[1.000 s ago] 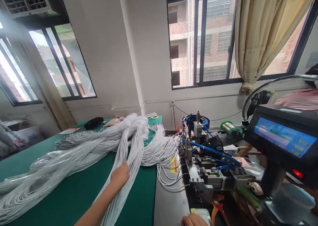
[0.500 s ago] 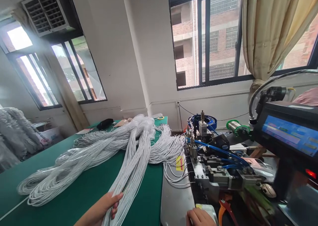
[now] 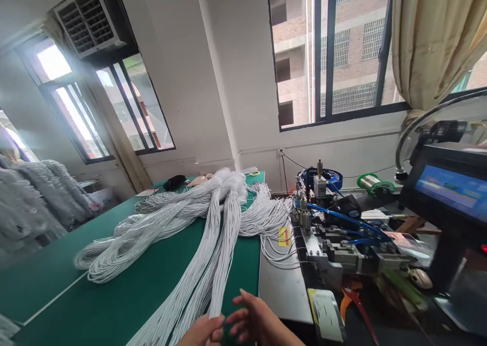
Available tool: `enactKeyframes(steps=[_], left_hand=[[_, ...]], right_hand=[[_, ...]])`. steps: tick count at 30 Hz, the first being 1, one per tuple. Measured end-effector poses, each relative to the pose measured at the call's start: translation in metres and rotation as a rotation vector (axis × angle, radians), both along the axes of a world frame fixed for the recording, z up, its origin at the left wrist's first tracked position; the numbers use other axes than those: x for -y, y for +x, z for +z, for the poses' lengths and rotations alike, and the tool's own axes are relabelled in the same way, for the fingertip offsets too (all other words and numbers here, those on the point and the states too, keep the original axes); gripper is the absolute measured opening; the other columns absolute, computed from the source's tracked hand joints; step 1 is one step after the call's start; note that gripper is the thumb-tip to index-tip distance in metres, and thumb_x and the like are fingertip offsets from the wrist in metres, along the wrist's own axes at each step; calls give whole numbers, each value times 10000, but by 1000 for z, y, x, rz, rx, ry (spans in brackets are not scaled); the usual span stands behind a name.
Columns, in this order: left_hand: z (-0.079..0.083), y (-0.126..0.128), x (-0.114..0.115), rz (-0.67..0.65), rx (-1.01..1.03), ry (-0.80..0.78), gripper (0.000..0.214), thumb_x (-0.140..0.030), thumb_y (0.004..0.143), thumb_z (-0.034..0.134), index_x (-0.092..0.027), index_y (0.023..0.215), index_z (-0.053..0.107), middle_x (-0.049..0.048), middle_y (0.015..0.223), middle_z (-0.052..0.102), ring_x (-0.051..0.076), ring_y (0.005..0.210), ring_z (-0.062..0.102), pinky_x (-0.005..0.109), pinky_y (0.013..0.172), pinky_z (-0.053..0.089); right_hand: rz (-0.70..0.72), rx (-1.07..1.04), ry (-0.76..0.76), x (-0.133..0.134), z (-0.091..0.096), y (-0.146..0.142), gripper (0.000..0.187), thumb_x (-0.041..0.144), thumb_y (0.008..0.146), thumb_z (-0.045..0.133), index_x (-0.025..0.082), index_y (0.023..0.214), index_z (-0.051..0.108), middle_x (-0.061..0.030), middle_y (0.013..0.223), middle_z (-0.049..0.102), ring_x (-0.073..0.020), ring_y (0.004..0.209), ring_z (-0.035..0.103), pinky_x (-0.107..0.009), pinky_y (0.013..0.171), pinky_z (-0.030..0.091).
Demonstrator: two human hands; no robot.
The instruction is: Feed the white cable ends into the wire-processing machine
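White cables run down the green desk [image 3: 133, 305] in long hanks, and the worker's left hand [image 3: 205, 331] is closed round the right-hand bundle [image 3: 228, 249], thumb laid over it, close to the near edge of what I can see. Just beside it the right hand [image 3: 255, 315] is open, fingers loosely spread and bent, with nothing in them that I can make out. That bundle stretches from the grip up to a bunched clear plastic wrap [image 3: 233, 181] towards the far end of the desk, and a second hank [image 3: 201, 265] fans out to its left. Further left lies a looped coil [image 3: 110, 265] of the same pale cable. To the right, more cable ends [image 3: 266, 216] spread towards a machine [image 3: 323, 234] with blue tubes, a few looping over a metal plate [image 3: 283, 290] that bears a yellow label [image 3: 284, 237]. An orange-and-red-handled tool [image 3: 355, 303] lies near the machine, below a lit screen [image 3: 452, 191].
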State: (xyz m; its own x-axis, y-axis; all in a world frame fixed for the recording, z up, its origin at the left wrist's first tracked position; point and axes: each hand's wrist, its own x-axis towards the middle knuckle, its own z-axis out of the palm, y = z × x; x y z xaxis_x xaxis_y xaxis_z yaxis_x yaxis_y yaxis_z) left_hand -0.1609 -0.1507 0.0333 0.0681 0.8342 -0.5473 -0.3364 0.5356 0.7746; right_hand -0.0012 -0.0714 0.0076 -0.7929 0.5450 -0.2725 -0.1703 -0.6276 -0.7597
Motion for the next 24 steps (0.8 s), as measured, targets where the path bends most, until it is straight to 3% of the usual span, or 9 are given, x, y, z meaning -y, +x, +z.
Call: enactKeyframes(steps=[3, 7, 10, 12, 14, 16, 20, 22, 24], left_hand=[[-14, 46, 3, -69, 36, 70, 597, -623, 528, 782, -162, 820, 541, -33, 559, 498, 64, 441, 432, 195, 458, 374], [3, 63, 12, -306, -82, 149, 668, -764, 629, 594, -154, 902, 604, 63, 728, 631, 219, 717, 620, 340, 686, 498], [17, 44, -5, -486, -399, 279, 593, -690, 776, 475, -145, 946, 634, 102, 927, 665, 253, 909, 618, 379, 851, 480], [18, 35, -26, -393, -723, 429, 561, -627, 794, 471, -156, 1075, 589, 101, 987, 654, 262, 968, 606, 393, 888, 472], [14, 39, -50, -254, -1098, 654, 543, -510, 806, 500, -182, 1238, 492, 107, 1206, 573, 280, 1155, 512, 416, 978, 419], [10, 56, -72, -278, -1360, 936, 523, -387, 843, 478, -176, 1318, 429, 117, 1361, 456, 290, 1295, 371, 456, 1081, 290], [1, 108, -109, -425, -1493, 1336, 449, -241, 844, 463, -175, 1289, 477, 114, 1378, 452, 269, 1296, 368, 457, 1120, 182], [-1, 130, -123, -530, -1416, 1464, 452, -300, 829, 483, -167, 1260, 507, 124, 1265, 547, 268, 1201, 464, 441, 1079, 260], [0, 145, -131, -668, -1343, 1475, 429, -388, 807, 509, -164, 1166, 573, 113, 1043, 648, 258, 1008, 577, 401, 951, 393]], right_hand=[[54, -107, -215, 5, 18, -17, 455, 589, 735, 577, 143, 822, 575, -57, 654, 646, -140, 527, 590, -240, 528, 422], [-142, -48, -254, 2, 34, 4, 231, 295, 667, 721, 121, 739, 587, -1, 561, 597, -68, 428, 483, -187, 445, 329], [-227, -49, -66, -4, 44, 45, 277, 260, 578, 758, 127, 757, 593, 51, 511, 549, -50, 383, 423, -189, 404, 290], [-209, -24, 58, -4, 51, 75, 259, 277, 587, 735, 118, 741, 600, 69, 452, 496, -45, 372, 404, -185, 395, 269], [-257, 20, 141, -2, 58, 101, 264, 304, 621, 703, 128, 789, 600, 66, 477, 518, -48, 373, 419, -183, 389, 269], [-312, 82, 203, 2, 63, 121, 275, 322, 649, 682, 141, 835, 591, 68, 501, 531, -52, 380, 435, -180, 388, 283], [-356, 204, 334, 7, 62, 140, 234, 324, 718, 643, 156, 861, 566, 84, 470, 496, -61, 393, 436, -176, 398, 308], [-342, 262, 390, 7, 58, 146, 211, 304, 757, 621, 159, 897, 557, 82, 479, 497, -64, 403, 434, -174, 401, 309], [-328, 324, 443, 7, 54, 153, 227, 287, 788, 604, 161, 971, 555, 82, 498, 489, -67, 418, 433, -173, 410, 315]])
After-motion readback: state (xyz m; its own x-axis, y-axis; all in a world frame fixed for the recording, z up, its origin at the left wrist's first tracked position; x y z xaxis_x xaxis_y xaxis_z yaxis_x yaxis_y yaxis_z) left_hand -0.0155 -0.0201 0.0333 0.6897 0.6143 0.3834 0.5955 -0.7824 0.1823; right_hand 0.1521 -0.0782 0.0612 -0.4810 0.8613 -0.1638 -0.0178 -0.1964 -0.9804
